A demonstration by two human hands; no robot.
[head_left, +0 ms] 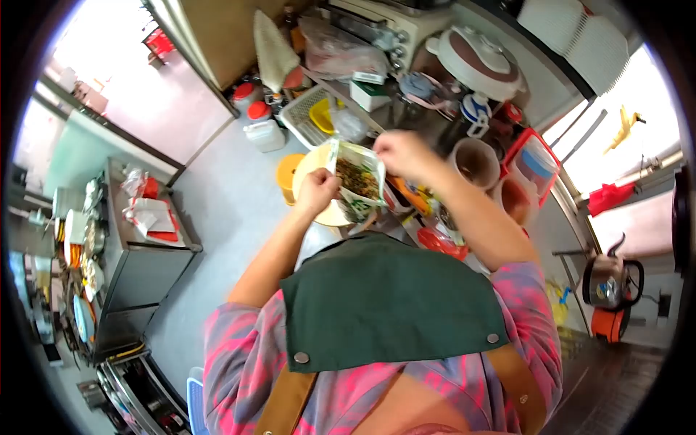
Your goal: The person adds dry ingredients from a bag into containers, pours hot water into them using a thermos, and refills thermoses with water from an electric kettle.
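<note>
An open plastic bag (360, 174) with a pale, green-edged rim holds a loose brown and green mix that looks chopped or dried. My left hand (319, 190) is closed on the bag's left edge. Blurred by motion, my right hand (407, 155) is at the bag's upper right corner, fingers drawn together. Whether they pinch the rim or a small bit of something cannot be made out. Under the bag is a round, pale yellow board or stool top (330, 214).
A white basket (303, 119) with a yellow bowl (322, 114) stands beyond the bag. Brown tubs (475, 164), a red-rimmed container (535, 163) and a lidded electric pan (478, 61) crowd the right counter. A steel cabinet (148, 272) stands left.
</note>
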